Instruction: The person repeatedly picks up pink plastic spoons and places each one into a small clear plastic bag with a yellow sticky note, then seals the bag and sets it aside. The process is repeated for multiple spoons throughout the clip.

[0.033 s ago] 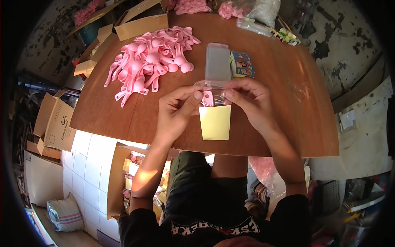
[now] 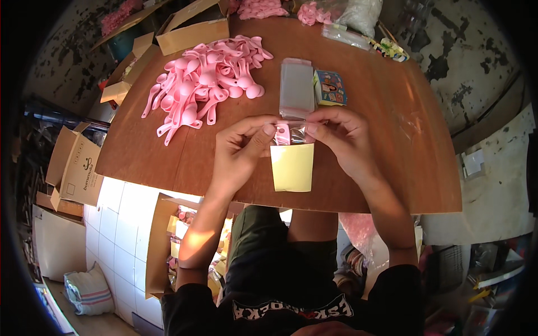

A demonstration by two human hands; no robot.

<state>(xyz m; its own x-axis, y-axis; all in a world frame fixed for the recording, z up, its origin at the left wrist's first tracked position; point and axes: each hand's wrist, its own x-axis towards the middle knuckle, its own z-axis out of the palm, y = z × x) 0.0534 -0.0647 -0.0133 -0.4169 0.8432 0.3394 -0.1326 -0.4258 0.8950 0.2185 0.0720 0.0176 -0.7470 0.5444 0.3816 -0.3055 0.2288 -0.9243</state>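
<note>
Small clear packet (image 2: 292,134) with a pink spoon inside sits pinched between both hands, just above the near edge of the wooden surface (image 2: 168,162). A yellow card (image 2: 292,167) hangs from the packet toward the person, so the two appear to be joined at the packet's mouth. The left hand (image 2: 241,152) has thumb and forefinger closed on the packet's left corner, the other fingers curled under. The right hand (image 2: 342,140) grips the opposite corner the same way, which keeps the top edge stretched flat and level between them, probably for closing or folding it.

Just beyond the packet lies a stack of empty clear sleeves (image 2: 297,88), within easy reach of either hand, and right of the stack a small printed colourful card packet (image 2: 330,88). Left of the packet and further off spreads a heap of pink plastic spoons (image 2: 207,78). Nothing lies between the hands and these supplies. At the far edge, past the stack, sit more pink pieces (image 2: 260,8) and a clear bag (image 2: 358,14). Open cardboard boxes (image 2: 193,28) crowd the far left corner.
</note>
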